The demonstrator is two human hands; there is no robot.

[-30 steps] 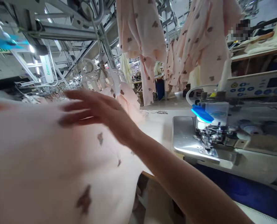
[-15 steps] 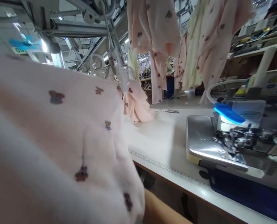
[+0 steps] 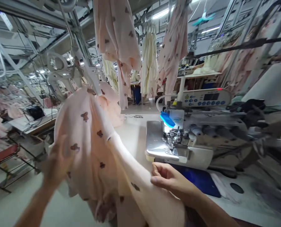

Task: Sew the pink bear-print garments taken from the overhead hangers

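One pink garment (image 3: 93,126) hanging there
Your left grip (image 3: 57,162) looks open; can't tell if your curled right grip (image 3: 164,176) has it.

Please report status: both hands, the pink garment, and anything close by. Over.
Left hand blurred, contact unclear. Right hand curled, grip unclear. Pink garment hanging in folds between them. Sewing machine just beyond right hand.

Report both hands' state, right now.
Left hand: open, motion-blurred, at the pink printed garment; contact unclear.
Right hand: curled closed beside the pink printed garment; whether it pinches it cannot be told.
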